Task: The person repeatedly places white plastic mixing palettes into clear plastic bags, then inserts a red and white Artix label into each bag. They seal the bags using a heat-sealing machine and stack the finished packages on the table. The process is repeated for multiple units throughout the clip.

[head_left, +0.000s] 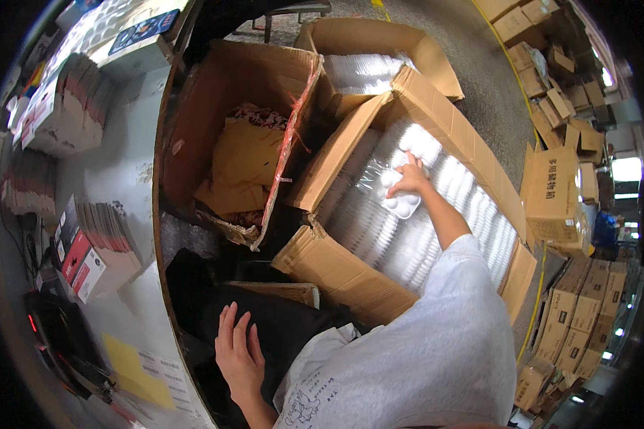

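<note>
My right hand (412,177) reaches into an open cardboard carton (350,264) and grips a white plastic blister tray (402,204) with rounded bumps, thumb on one side and fingers on the other. The tray lies at an angle over tightly packed rows of similar clear-white trays (472,207). Part of it is hidden under my hand. Over my lap, between the carton and the worktable, my left hand (240,357) hangs with its fingers stretched out and nothing in it.
Left of the tray carton stands a worn carton (186,150) with cardboard scraps inside. Another carton (436,61) of trays is behind. Stacks of printed boxes (104,254) stand on the grey worktable (122,175) at left. Brown cartons (551,186) are piled at right.
</note>
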### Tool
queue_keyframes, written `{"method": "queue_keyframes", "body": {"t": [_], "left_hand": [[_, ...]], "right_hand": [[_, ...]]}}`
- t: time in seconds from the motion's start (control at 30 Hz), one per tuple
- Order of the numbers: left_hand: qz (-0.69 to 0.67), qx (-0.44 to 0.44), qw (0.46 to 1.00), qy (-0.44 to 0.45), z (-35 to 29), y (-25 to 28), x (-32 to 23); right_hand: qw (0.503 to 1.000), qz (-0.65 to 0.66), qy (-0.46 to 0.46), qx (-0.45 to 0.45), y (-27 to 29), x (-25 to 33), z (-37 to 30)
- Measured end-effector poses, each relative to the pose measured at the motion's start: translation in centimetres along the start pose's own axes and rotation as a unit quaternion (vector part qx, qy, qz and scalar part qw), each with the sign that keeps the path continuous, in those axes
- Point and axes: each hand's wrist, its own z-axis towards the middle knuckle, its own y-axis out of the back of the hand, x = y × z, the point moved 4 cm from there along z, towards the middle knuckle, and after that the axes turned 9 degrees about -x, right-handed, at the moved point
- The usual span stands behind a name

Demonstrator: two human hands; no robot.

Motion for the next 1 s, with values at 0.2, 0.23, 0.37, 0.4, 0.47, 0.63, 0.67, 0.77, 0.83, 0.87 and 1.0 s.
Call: {"method": "queue_keyframes", "body": {"t": [0.2,0.23,0.37,0.4,0.47,0.63,0.67,0.77,0.83,0.87,1.0], "left_hand": [[0.014,0.002,1.0,0.009,-0.3,0.6,1.5],[0.017,-0.005,1.0,0.015,-0.3,0.8,1.8],[0.011,-0.012,1.0,-0.002,0.2,1.4,1.9],[0.009,-0.013,1.0,-0.006,0.3,1.5,1.6],[-0.017,-0.018,1.0,-0.009,0.8,1.9,1.0],[-0.296,-0.009,0.953,0.057,1.6,1.3,2.4],[-0.403,0.017,0.91,0.097,1.4,0.4,3.7],[-0.647,0.098,0.747,0.117,-2.2,-2.6,8.4],[-0.58,0.184,0.768,0.2,-7.2,-5.9,12.5],[-0.508,0.192,0.789,0.287,-10.4,-7.6,15.0],[-0.342,0.135,0.757,0.54,-23.7,-11.9,21.6]], "right_hand": [[0.987,0.062,0.065,-0.135,0.8,-0.1,-4.9],[0.984,0.059,0.068,-0.155,1.3,0.0,-5.6],[0.963,0.124,0.098,-0.22,5.2,0.8,-9.4],[0.947,0.16,0.13,-0.247,6.8,1.0,-11.0],[0.906,0.341,0.165,-0.189,9.6,2.0,-13.9],[0.659,0.674,0.219,0.251,11.1,11.8,-22.0],[0.628,0.663,0.24,0.329,10.1,15.1,-23.6],[0.563,0.569,0.29,0.524,5.6,24.3,-28.6],[0.535,0.484,0.316,0.615,2.7,29.1,-31.8],[0.525,0.443,0.327,0.649,1.5,31.0,-33.3],[0.512,0.284,0.375,0.719,-0.9,37.3,-37.9]]}}
